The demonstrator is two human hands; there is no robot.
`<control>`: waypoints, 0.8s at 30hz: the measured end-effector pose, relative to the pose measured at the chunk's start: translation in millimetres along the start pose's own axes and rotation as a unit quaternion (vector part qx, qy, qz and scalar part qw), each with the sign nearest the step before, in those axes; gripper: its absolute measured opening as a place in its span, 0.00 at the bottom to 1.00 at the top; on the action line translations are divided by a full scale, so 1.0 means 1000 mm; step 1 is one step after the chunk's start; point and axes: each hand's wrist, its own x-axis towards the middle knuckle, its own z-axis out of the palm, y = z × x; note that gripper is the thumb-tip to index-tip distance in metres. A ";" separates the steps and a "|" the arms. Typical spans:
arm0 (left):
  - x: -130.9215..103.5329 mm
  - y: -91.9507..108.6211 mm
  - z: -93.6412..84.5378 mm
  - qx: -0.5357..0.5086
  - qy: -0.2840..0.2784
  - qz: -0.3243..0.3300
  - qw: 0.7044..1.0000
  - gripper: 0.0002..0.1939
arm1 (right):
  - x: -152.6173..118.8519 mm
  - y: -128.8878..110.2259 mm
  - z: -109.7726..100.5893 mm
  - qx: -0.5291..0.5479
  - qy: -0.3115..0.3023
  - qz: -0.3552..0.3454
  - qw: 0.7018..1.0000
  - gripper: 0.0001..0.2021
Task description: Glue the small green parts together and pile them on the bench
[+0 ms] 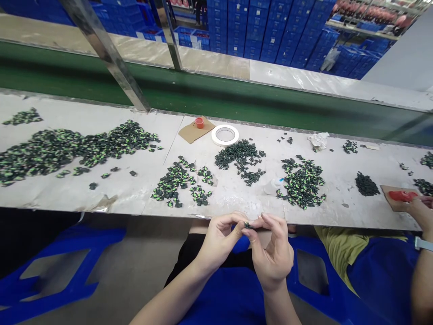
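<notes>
My left hand [221,237] and my right hand [272,248] meet just off the table's front edge. Between their fingertips they pinch one small dark green and bright green plastic piece [247,225]; its exact kind is too small to make out. Just beyond my hands lie a pile of similar two-tone pieces [176,180] on the left and another such pile [302,180] on the right. A heap of plain dark pieces [237,153] sits farther back, between them. A small translucent bottle [272,186] with a blue tip lies by the right pile.
A white tape roll [216,137] and a cardboard piece [189,134] with a red cap [199,122] rest at the back. Large heaps [61,149] cover the table's left. At right, a co-worker's hand [421,210] is by red material [402,195] on cardboard. Blue stools [64,253] stand below.
</notes>
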 end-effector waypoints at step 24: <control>-0.003 0.015 -0.011 0.042 -0.057 -0.083 0.994 0.23 | -0.002 0.004 0.009 0.162 -0.069 0.058 0.983 0.14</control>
